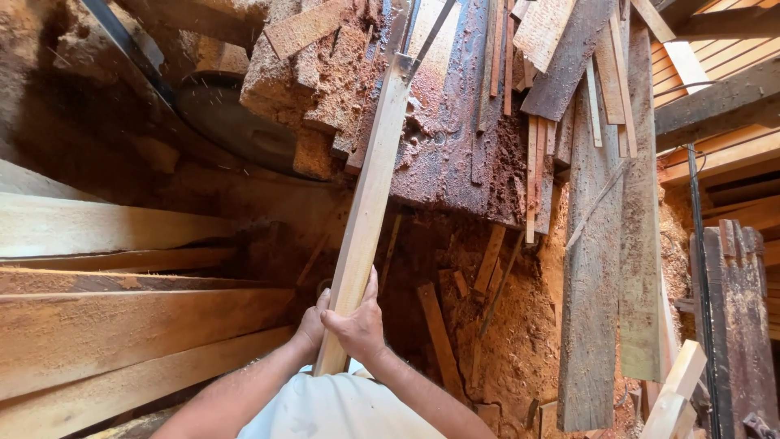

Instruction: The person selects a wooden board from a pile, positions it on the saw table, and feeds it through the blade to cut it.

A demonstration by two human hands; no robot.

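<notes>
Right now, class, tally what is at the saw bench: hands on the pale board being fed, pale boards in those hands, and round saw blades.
Hands on the board: 2, left hand and right hand
Pale board held: 1
Round saw blade: 1
Total: 4

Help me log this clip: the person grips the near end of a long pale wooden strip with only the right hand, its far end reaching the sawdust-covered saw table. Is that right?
Not quite. The head view shows both hands on the pale wooden strip: the left hand and the right hand clasp its near end together. The rest holds: its far end reaches the sawdust-covered saw table.
</notes>
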